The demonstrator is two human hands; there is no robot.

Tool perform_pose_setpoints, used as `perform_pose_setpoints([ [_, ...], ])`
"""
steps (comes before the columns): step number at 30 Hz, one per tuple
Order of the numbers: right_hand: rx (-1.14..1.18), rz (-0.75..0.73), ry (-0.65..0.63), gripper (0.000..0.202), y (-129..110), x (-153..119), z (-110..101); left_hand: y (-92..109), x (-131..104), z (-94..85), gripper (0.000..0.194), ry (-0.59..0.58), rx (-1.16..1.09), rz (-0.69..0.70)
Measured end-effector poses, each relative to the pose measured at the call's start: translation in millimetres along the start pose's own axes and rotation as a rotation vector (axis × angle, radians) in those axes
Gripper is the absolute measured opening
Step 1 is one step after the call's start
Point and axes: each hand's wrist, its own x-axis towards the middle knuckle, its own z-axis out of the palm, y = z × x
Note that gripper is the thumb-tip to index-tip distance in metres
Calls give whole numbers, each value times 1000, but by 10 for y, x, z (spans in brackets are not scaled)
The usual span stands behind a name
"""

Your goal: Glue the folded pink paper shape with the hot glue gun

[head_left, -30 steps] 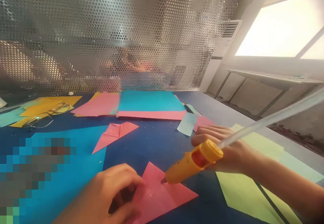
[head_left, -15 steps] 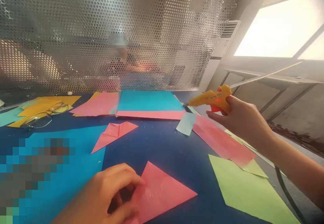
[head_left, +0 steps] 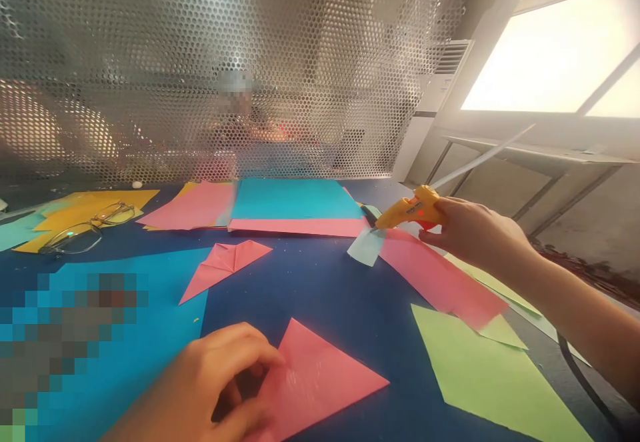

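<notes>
My left hand presses its fingertips on the left corner of a pink paper triangle lying on the dark blue table near me. A shiny smear of glue shows on the triangle. My right hand grips a yellow glue gun at the far right, held low over a pink sheet. Its nozzle points left at a small pale blue paper piece. A clear glue stick sticks out of the gun's back.
A folded pink shape lies mid-table. Stacked cyan and pink sheets sit at the back, eyeglasses on yellow paper at the left, a large blue sheet at my left, a green sheet at my right. A perforated metal screen closes the back.
My right hand carried the glue gun from the pink triangle up and away to the far right, then lowered it toward the table. My left hand stayed on the triangle.
</notes>
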Motion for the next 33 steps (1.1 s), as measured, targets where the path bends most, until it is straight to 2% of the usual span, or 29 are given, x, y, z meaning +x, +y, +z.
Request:
perform_pose_setpoints([
  [3, 163, -4, -44, 31, 30, 45, 62, -4, 1, 0, 18, -1, 9, -1],
  [7, 409, -63, -105, 33, 41, 117, 281, -1, 5, -3, 19, -5, 16, 1],
  [11, 513, -68, -51, 34, -34, 162, 471, 1, 9, -3, 18, -4, 23, -1],
  [15, 586, -82, 0, 34, -130, 143, 537, -14, 9, 8, 17, 4, 22, 2],
  [19, 660, -55, 34, 33, -158, 89, 511, -23, 5, 20, 19, 8, 14, 12],
  [26, 764, 50, 53, 35, -112, 92, 319, 26, -5, 8, 19, -9, 18, -11],
  [29, 824, 105, 53, 35, -18, 163, 247, 37, -6, 4, 20, -10, 13, -18],
  [33, 856, 212, 94, 36, 232, 333, 196, 23, -12, 8, 18, -10, 20, -17],
])
